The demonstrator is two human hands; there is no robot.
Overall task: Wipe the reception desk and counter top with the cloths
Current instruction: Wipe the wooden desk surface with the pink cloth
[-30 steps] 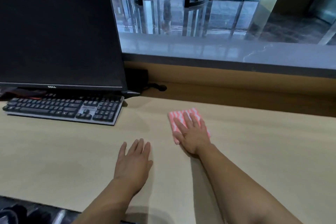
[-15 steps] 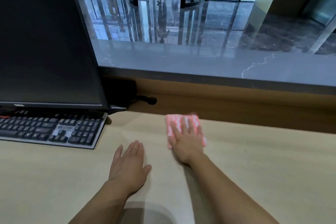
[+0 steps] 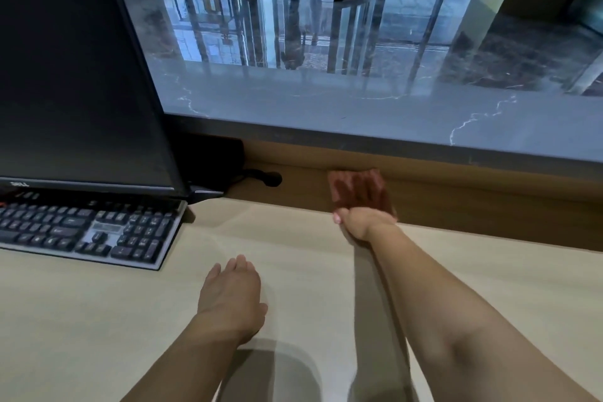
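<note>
Right hand (image 3: 362, 206) has slid the cloth (image 3: 335, 184) to the tabletop's (image 3: 293, 238) rear edge, fingers flat on it; left hand (image 3: 231, 290) rests flat. Desk wiping underway; a sideways sweep likely follows.

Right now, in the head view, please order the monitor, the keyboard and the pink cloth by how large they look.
1. monitor
2. keyboard, cut off at left
3. cloth, partly under the right hand
</note>
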